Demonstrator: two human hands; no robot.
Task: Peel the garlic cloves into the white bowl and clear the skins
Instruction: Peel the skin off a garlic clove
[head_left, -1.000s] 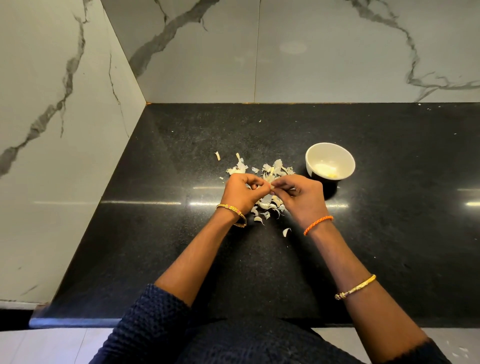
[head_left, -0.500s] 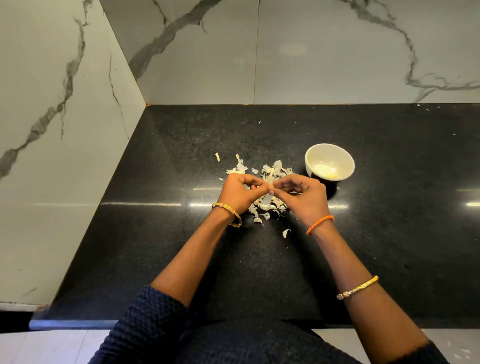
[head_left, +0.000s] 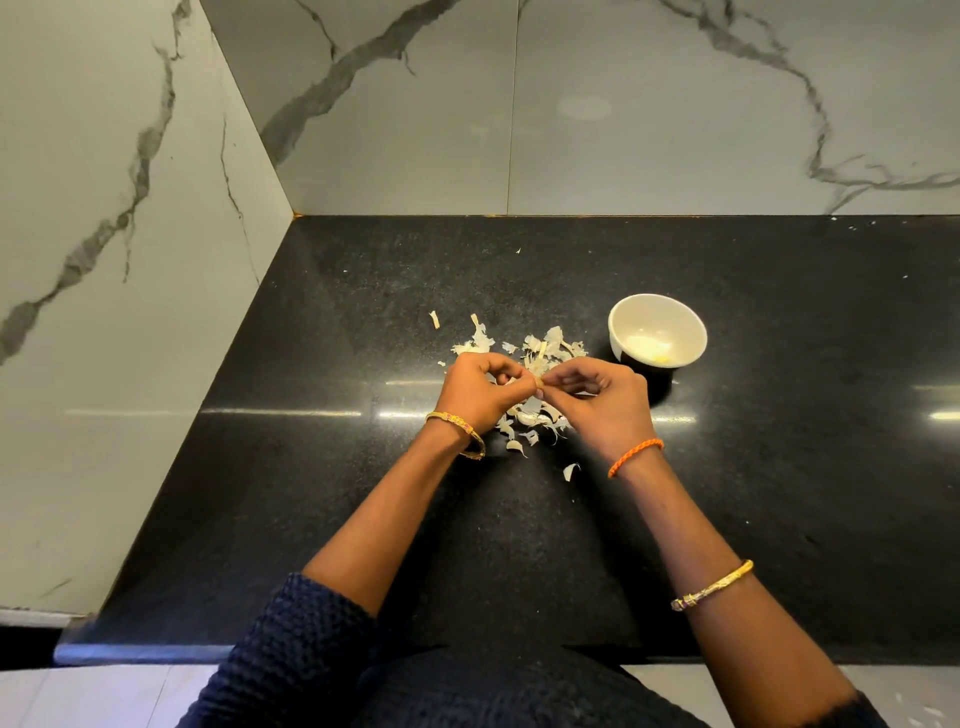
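Lying beneath both hands, garlic skins (head_left: 535, 418) beside white bowl (head_left: 623, 340).

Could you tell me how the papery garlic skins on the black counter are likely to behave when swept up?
The pale, curled garlic skins look thin and featherlight, so they would probably scatter or flutter rather than slide together. Stray flakes already lie apart on the glossy black stone counter, so some may well escape a single sweep.
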